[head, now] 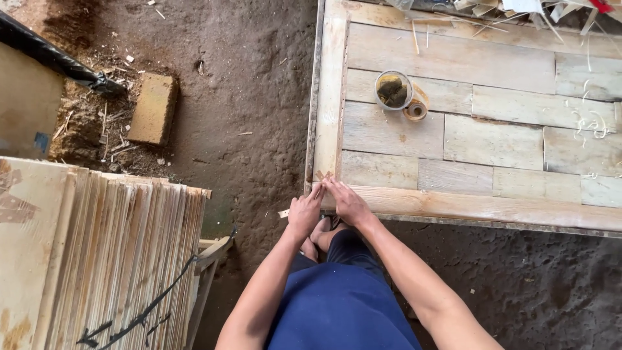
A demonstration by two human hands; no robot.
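Both hands at the panel corner.
Left hand (303, 214) and right hand (348, 202), fingers flat and open, gripping nothing, press the rough pale plank panel (453, 129) at its near-left mitred corner.

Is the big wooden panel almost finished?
The plank panel looks assembled, with frame strips along its left and near edges. Both hands, left hand and right hand, press on its near corner. A glue cup and tape roll sit on it.

Head camera, looking steeply down (near) over wooden panel (453, 129).
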